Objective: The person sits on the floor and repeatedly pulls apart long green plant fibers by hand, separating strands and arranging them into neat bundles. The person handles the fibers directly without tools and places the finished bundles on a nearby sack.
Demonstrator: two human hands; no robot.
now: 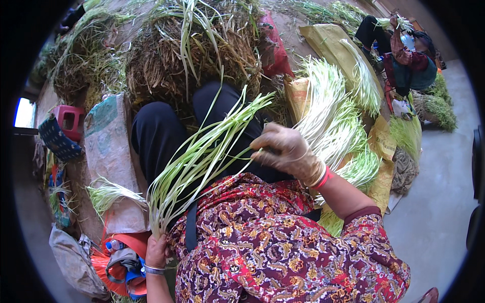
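My bare left hand (pixel 157 248), with a metal watch band at the wrist, grips a bundle of long green-and-white leafy stalks (pixel 201 151) by its pale ends. The bundle slants across my lap, its green tips fanning away to the upper right. My right hand (pixel 288 151) wears a thin, soiled glove with a red band at its cuff and is slightly blurred. Thumb and forefinger pinch a thin leaf (pixel 242 154) at the bundle's side. Beyond the right forearm lies a heap of cleaned pale stalks (pixel 326 110). A smaller bunch (pixel 113 195) rests on a white woven sack (pixel 110 147) at left.
A big pile of uncleaned stalks with brown roots (pixel 193 49) stands before my knees. Around it are a red sack (pixel 274 47), a yellow woven sack (pixel 322 36) and a pink plastic stool (pixel 70 119). Another person (pixel 407 57) sits at upper right, holding stalks. An orange bag (pixel 132 242) lies lower left.
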